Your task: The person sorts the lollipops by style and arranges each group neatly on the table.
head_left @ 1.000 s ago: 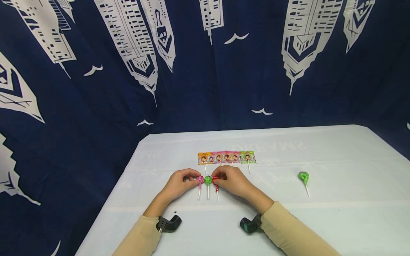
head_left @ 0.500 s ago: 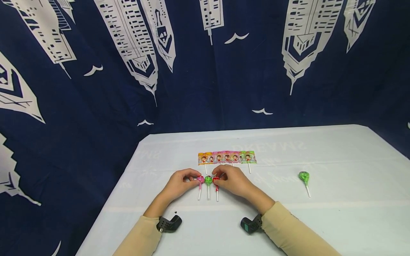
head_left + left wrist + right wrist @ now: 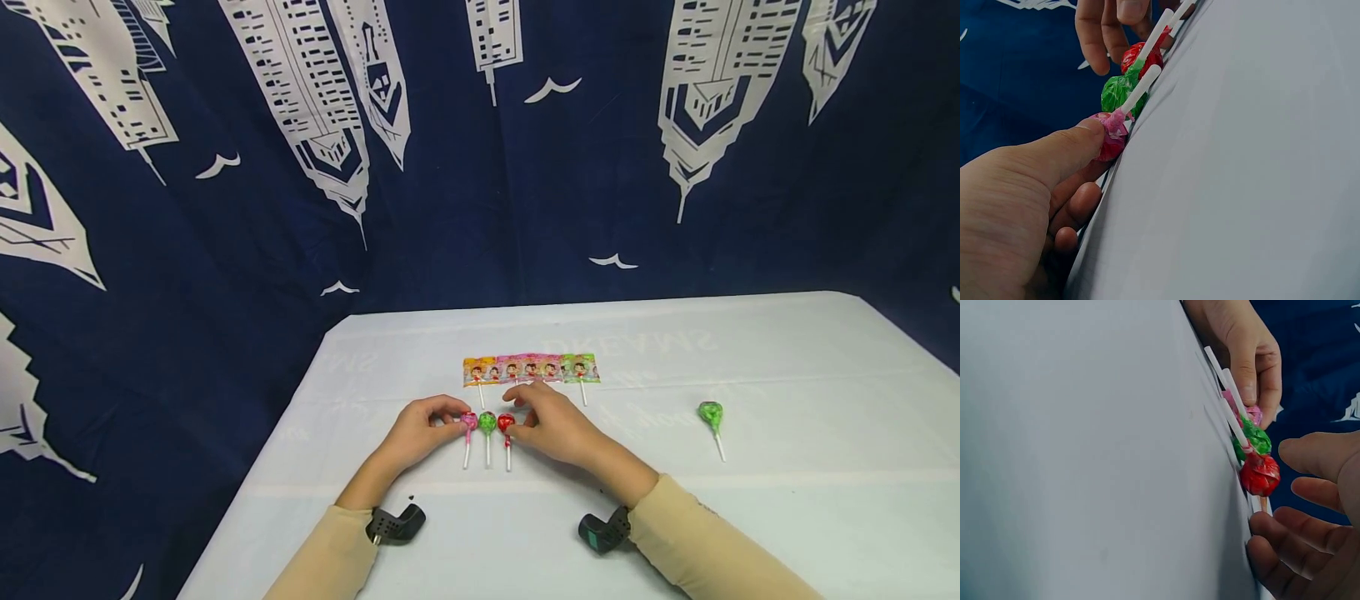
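Observation:
Three wrapped lollipops lie side by side on the white table, sticks toward the person. The left one is a pink lollipop (image 3: 469, 422), and my left hand (image 3: 424, 428) pinches its head between thumb and fingers, as the left wrist view also shows. A green lollipop (image 3: 487, 423) sits in the middle. At the right is a red lollipop (image 3: 1260, 475). My right hand (image 3: 555, 423) is beside it with thumb and fingers spread apart; in the right wrist view nothing is between them and the red head is just off the fingertips.
Behind the hands lies a row of flat-wrapped lollipops (image 3: 530, 367) in orange, pink and green packets. Another green lollipop (image 3: 710, 413) lies apart at the right of the white table (image 3: 300, 517). A dark blue printed cloth (image 3: 465, 208) hangs behind.
My right hand has let go of the red lollipop, its fingers spreading and moving slightly to the right. My left hand stays on the pink lollipop.

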